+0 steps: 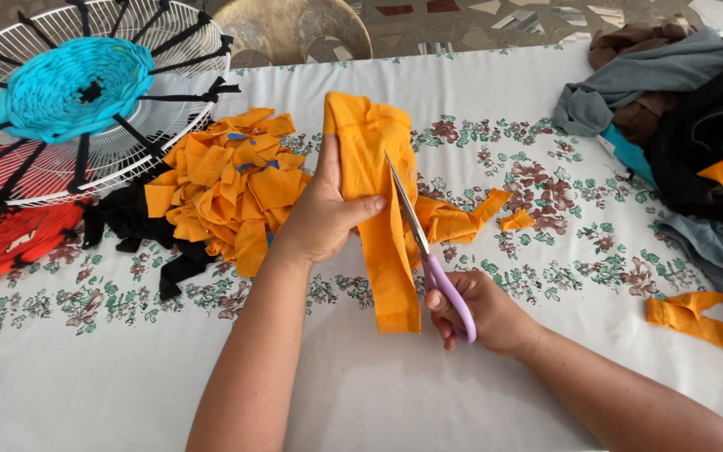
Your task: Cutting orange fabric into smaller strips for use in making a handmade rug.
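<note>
Head cam: L hand pinching orange cloth; R hand gripping scissors, blades in cloth.

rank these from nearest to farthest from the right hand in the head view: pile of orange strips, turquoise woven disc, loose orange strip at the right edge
From the right hand:
1. Loose orange strip, on the table to its right.
2. Pile of orange strips, to the left, past the left hand.
3. Turquoise woven disc, far upper left on the white wire frame.
</note>
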